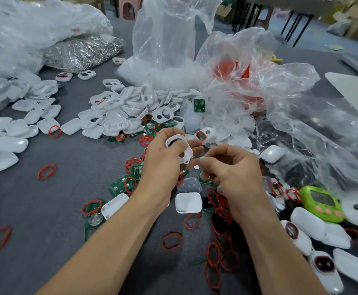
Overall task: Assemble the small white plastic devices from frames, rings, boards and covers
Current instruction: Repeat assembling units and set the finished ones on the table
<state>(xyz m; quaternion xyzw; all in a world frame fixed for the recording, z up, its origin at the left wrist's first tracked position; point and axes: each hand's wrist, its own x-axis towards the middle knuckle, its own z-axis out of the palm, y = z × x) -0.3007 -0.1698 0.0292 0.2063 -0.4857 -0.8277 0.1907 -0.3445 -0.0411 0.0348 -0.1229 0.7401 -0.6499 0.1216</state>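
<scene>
Above grey table (46, 209), centre: left hand (163, 160) grips white frame (179, 149) by its edges. Right hand (235, 169) just beside, fingers curled; whether it pinches anything, cannot tell. Frame likely light, stiff, thin-walled: hold by rim, not across openings. Red rings (222, 206) look soft and stretchy, heaped below.

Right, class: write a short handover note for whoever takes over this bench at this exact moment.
Left hand grips one white frame; right hand is curled beside it, contents unclear.
Frame pile ahead, covers to the left, red rings and green boards near the wrists.
Done: several ringed units lie at the right.
Left: finish the held frame, then work through the piles.
</scene>
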